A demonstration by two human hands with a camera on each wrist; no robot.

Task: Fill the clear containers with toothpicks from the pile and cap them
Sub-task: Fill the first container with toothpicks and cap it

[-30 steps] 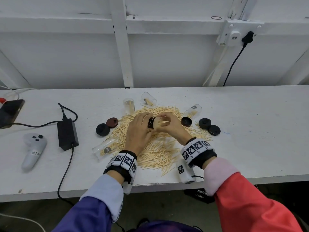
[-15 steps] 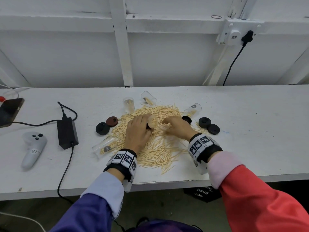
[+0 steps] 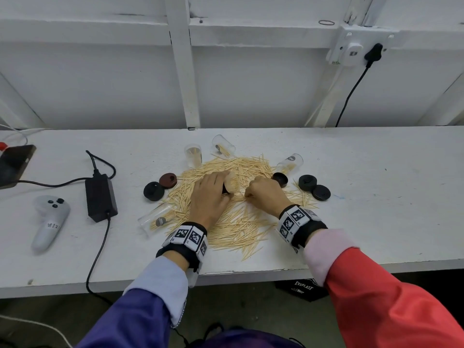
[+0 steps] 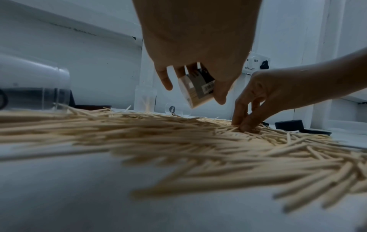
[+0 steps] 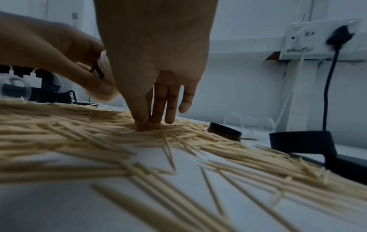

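A wide pile of toothpicks (image 3: 233,217) lies mid-table. My left hand (image 3: 224,188) grips a clear container (image 3: 230,183) packed with toothpicks and tilts it just above the pile; the left wrist view shows its labelled side (image 4: 199,87). My right hand (image 3: 247,194) reaches down beside it, thumb and fingertips (image 5: 144,126) pinching toothpicks in the pile. One clear container (image 3: 193,154) stands upright behind the pile. Others lie on their sides at the back (image 3: 223,146), right (image 3: 290,163) and front left (image 3: 157,218).
Loose caps lie around the pile: a black one (image 3: 153,191) and a brown one (image 3: 168,180) on the left, a dark one (image 3: 280,179) and two black ones (image 3: 313,188) on the right. A power brick (image 3: 101,197), a white controller (image 3: 50,221) and a phone (image 3: 13,164) lie far left.
My right hand left the container's mouth and dropped to the pile on its right. My left hand lowered the container slightly.
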